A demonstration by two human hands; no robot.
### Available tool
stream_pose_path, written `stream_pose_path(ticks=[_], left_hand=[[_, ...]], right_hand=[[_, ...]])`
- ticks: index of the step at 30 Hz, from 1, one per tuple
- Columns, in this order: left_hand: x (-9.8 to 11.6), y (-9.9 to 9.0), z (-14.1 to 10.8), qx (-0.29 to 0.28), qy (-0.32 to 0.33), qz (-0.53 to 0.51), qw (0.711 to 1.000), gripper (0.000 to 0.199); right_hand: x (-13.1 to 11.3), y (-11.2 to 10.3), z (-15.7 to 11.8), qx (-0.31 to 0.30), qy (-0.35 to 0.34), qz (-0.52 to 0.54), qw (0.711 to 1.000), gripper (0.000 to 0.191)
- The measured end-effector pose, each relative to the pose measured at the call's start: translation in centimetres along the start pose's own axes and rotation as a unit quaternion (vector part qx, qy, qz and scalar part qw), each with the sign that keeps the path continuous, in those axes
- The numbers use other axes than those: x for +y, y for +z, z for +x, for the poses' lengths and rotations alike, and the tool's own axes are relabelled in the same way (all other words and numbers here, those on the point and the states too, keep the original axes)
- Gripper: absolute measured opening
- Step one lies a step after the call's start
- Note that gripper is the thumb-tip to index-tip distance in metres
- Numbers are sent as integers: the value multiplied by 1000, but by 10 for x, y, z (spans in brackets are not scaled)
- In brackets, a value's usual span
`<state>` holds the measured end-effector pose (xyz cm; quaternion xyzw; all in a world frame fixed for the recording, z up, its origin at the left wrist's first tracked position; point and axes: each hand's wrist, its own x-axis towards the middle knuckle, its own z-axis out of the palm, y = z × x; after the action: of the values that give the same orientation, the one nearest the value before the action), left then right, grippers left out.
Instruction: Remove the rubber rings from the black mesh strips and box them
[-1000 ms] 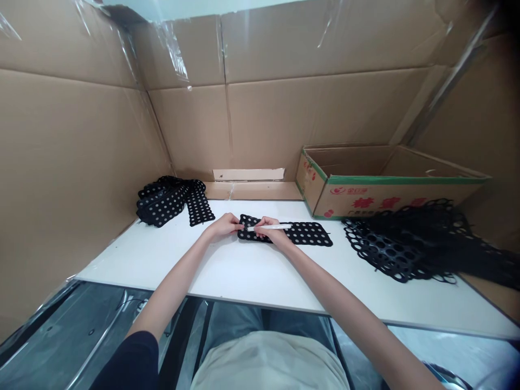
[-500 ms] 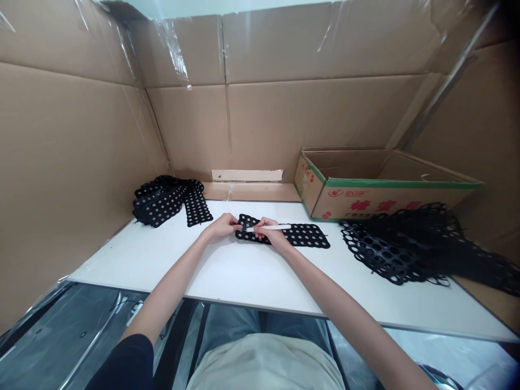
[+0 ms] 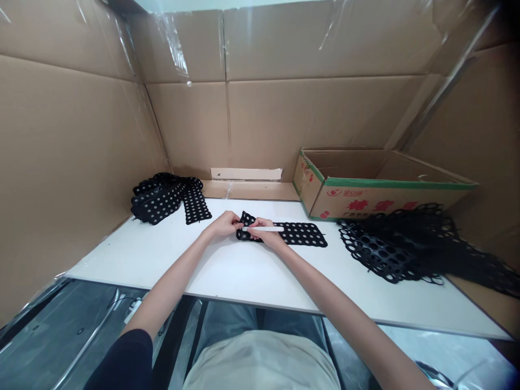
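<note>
A black strip of fabric with rows of pale round holes or dots (image 3: 304,234) lies lengthwise on the white tabletop. At its left end, my left hand (image 3: 226,224) pinches the edge, and a corner there stands slightly raised. My right hand (image 3: 264,229) rests over the strip, closed around a slim white pen-like tool (image 3: 270,229). The tool lies almost level, its tip pointing left toward my left fingertips. Whether it is a pen or another hand tool I cannot tell. My fingers hide part of the strip's left half.
More dotted black strips (image 3: 158,199) are heaped at the back left. On the right, black netting with large holes (image 3: 398,249) spills over the table's edge. Behind it stands an open cardboard box (image 3: 390,185) with green edging. Tall cardboard walls (image 3: 325,119) enclose the white table (image 3: 252,276).
The strip's left corner has lifted a little. My right hand and the white tool have shifted slightly left, closer to my left fingers. The whole view has moved a little.
</note>
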<state>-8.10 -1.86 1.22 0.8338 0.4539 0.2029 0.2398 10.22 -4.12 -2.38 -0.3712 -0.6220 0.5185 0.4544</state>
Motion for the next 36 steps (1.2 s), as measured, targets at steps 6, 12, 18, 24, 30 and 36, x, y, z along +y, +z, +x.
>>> stream_pose_path(ticks=[6,12,18,24,30,36], left_hand=[[0,0,0,-17,16,0,1000,34],[-1,1,1,-26,14,-1,1000,37],[-3,0,0,-42,-2,4,999,35],[-9,-5,1,-59,-16,9,998,38],[-15,-6,2,-82,-47,-10,995,38],[-9,0,-3,-64,-94,-72,991,44]], right_hand=[[8,6,5,10,-35,-49,998,32],[9,13,8,42,-79,-102,991,43],[10,15,9,70,-45,-92,992,44],[8,12,12,70,1,-13,997,40],[5,-4,12,137,-8,85,987,35],[6,-24,10,17,-2,15,1000,24]])
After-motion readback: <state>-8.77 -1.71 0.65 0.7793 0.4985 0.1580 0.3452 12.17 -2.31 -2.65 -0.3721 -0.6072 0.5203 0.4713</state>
